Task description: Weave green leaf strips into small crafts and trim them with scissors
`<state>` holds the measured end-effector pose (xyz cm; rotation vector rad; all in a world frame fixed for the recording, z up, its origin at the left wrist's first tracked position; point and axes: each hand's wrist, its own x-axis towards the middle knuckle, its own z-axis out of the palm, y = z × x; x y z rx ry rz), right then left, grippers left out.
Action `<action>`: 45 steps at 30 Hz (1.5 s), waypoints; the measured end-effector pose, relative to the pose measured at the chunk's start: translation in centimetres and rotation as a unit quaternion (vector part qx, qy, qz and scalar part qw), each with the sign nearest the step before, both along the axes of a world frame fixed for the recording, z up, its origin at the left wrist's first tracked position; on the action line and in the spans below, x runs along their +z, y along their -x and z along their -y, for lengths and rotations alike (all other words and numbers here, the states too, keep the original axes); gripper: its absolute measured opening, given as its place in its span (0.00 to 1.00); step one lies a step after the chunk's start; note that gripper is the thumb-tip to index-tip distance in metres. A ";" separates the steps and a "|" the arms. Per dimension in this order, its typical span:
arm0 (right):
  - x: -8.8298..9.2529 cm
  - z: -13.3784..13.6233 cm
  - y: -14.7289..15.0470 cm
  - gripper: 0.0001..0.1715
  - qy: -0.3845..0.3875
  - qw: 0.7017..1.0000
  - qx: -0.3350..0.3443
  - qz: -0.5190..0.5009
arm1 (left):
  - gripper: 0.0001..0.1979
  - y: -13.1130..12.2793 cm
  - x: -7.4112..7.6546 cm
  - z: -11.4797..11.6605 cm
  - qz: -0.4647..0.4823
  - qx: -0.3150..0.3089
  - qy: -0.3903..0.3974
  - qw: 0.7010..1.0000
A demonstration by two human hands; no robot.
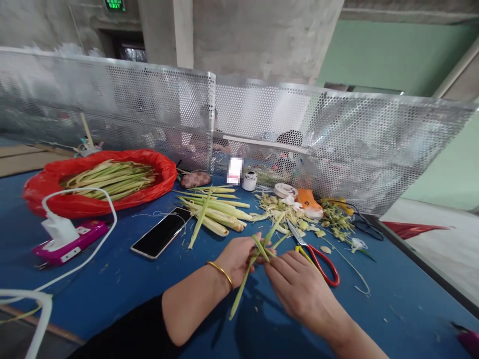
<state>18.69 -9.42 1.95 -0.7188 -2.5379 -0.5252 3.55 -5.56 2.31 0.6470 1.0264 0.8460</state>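
Several green leaf strips [245, 284] cross one another between my two hands above the blue table. My left hand [239, 257], with a gold bangle at the wrist, is closed on the strips where they cross. From the right, my right hand [299, 284] pinches the same strips, its fingertips partly hidden behind the knuckles. One strip end hangs down toward me and others point up and away. Just beyond my right hand lie red-handled scissors [325, 264] and a yellow-handled tool [304, 253]. A pile of pale green stalks [215, 212] rests beyond my left hand.
A red plastic-lined basket [157, 187] of long leaves stands at left. Nearby are a purple power strip [88, 239] with a white cable and a black phone [162, 234]. Plant scraps [279, 207], a tape roll [285, 191] and an orange packet [309, 202] lie before a perforated metal screen [262, 112].
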 end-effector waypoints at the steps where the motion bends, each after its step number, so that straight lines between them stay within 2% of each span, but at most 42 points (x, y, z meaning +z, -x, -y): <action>1: -0.4 -0.2 0.1 0.13 0.003 1.000 -0.005 -0.002 | 0.17 0.0 0.0 -0.1 0.022 0.014 0.011 1.000; 6: -1.7 -0.8 0.5 0.15 0.034 0.999 -0.036 -0.012 | 0.11 0.0 0.1 -0.4 0.113 0.080 0.060 0.989; 10: -1.5 -0.2 0.9 0.12 -0.027 0.997 -0.075 -0.019 | 0.10 -0.1 0.4 -0.4 0.135 0.105 0.039 0.985; 13: -1.3 0.4 1.6 0.17 -0.072 0.996 -0.043 0.012 | 0.11 -0.4 0.1 -0.2 0.133 0.103 0.028 0.985; 15: -1.4 0.6 1.9 0.16 -0.068 0.997 0.004 0.023 | 0.14 -0.8 -0.2 0.1 0.120 0.078 0.020 0.989; 17: -1.3 0.5 1.8 0.15 -0.045 0.998 0.031 -0.029 | 0.17 -1.1 -0.5 0.5 0.102 0.052 -0.017 0.993; 19: -1.1 0.1 1.1 0.14 0.003 0.989 0.016 -0.146 | 0.18 -1.3 -0.7 0.9 0.070 0.044 -0.066 0.994; 21: -0.9 -0.5 0.2 0.11 0.087 0.947 -0.064 -0.303 | 0.19 -1.4 -0.7 1.2 0.028 0.032 -0.104 0.994; 22: -0.8 -0.9 -0.3 0.10 0.149 0.907 -0.115 -0.376 | 0.19 -1.4 -0.7 1.4 0.008 0.022 -0.117 0.993; 24: -0.9 -1.7 -0.9 0.12 0.300 0.801 -0.186 -0.483 | 0.20 -1.5 -0.6 1.5 -0.021 -0.003 -0.133 0.991; 26: -1.3 -2.4 -1.0 0.16 0.439 0.692 -0.184 -0.543 | 0.19 -1.5 -0.6 1.5 -0.038 -0.007 -0.144 0.989; 27: -1.5 -2.6 -0.9 0.17 0.488 0.647 -0.172 -0.560 | 0.19 -1.4 -0.6 1.5 -0.042 -0.004 -0.149 0.988; 28: -1.6 -2.8 -0.8 0.18 0.522 0.612 -0.163 -0.571 | 0.18 -1.4 -0.6 1.4 -0.042 0.000 -0.154 0.987; 30: -1.7 -2.9 -0.5 0.19 0.555 0.575 -0.160 -0.580 | 0.15 -1.2 -0.6 1.3 -0.036 0.003 -0.161 0.986; 33: -1.4 -2.8 -0.1 0.19 0.566 0.566 -0.168 -0.575 | 0.10 -1.0 -0.4 1.1 -0.013 -0.016 -0.162 0.987; 37: -1.2 -2.7 0.0 0.18 0.564 0.565 -0.169 -0.578 | 0.10 -0.9 -0.4 1.2 0.021 -0.043 -0.179 0.983; 41: -1.4 -2.7 -0.1 0.17 0.571 0.573 -0.179 -0.559 | 0.11 -1.0 -0.6 1.1 -0.042 -0.003 -0.190 0.981; 43: -1.3 -2.7 -0.4 0.20 0.607 0.595 -0.201 -0.486 | 0.11 -0.9 -0.6 0.9 -0.062 0.042 -0.184 0.980; 44: -1.1 -2.7 -0.7 0.21 0.617 0.621 -0.205 -0.438 | 0.10 -0.8 -0.6 0.7 -0.065 0.065 -0.177 0.980; 45: -0.9 -2.6 -0.9 0.20 0.611 0.660 -0.199 -0.390 | 0.10 -0.6 -0.5 0.5 -0.065 0.088 -0.167 0.980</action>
